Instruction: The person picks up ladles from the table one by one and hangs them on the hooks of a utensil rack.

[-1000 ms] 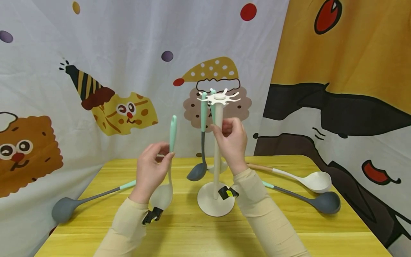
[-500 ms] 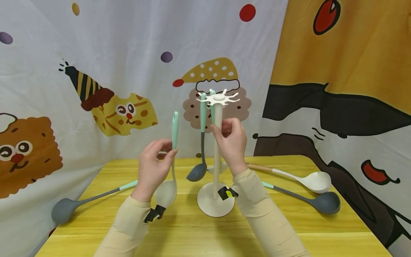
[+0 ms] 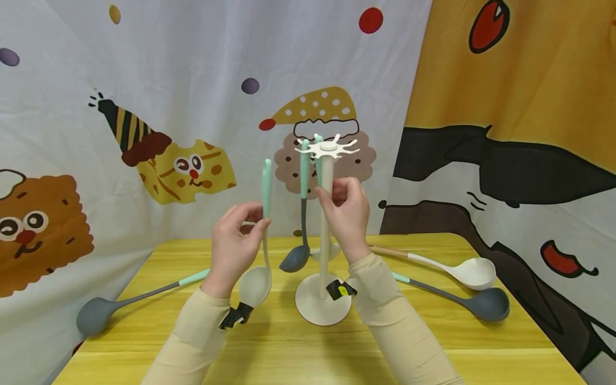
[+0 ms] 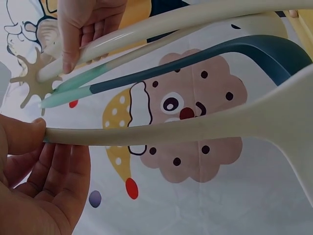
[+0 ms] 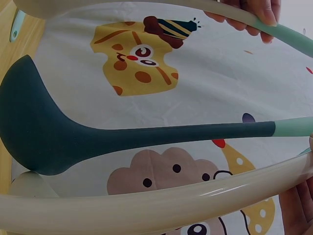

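In the head view my left hand (image 3: 236,246) pinches a cream ladle (image 3: 255,286) where its mint handle meets the stem. The ladle hangs upright above the table, left of a cream utensil stand (image 3: 325,235). My right hand (image 3: 348,219) grips the stand's pole below its hooked top. A dark grey ladle (image 3: 295,258) with a mint handle hangs from the stand's left side. Behind the pole hangs another mint-handled utensil (image 3: 318,166) with a cream head, partly hidden. The left wrist view shows thumb and fingers on the cream ladle's stem (image 4: 146,136).
On the wooden table (image 3: 289,353), a grey ladle (image 3: 96,315) lies at left. At right lie a white ladle (image 3: 476,272) with a wooden handle and another grey ladle (image 3: 488,305). A printed curtain (image 3: 192,64) hangs behind the table.
My left hand has moved up and right with the cream ladle, bringing it closer to the stand. The right hand stays on the pole.
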Demonstrator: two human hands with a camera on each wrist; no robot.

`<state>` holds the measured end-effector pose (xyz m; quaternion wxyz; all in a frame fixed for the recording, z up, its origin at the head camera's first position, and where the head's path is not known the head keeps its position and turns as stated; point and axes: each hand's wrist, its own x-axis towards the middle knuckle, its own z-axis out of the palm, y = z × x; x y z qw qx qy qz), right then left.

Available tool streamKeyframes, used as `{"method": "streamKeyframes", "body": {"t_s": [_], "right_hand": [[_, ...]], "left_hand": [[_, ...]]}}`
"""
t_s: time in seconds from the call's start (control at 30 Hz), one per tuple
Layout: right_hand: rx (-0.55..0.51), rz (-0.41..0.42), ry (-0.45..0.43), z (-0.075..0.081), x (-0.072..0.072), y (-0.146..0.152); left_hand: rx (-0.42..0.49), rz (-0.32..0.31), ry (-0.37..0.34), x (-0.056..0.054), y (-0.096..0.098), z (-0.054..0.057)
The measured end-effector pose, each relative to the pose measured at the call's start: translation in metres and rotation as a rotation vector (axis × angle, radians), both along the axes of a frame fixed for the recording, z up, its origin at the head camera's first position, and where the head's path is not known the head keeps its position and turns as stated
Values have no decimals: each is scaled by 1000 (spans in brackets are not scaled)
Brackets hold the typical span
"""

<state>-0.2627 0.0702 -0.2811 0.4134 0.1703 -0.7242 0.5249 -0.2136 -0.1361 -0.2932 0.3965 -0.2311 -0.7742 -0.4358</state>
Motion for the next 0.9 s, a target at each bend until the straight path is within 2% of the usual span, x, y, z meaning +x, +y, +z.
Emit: {"method": "streamKeyframes", "body": {"t_s": [0.9], "right_hand": [[-9,13,-9,0,-1,0]], "left_hand": [[1,-45,45,-10,16,11]]}}
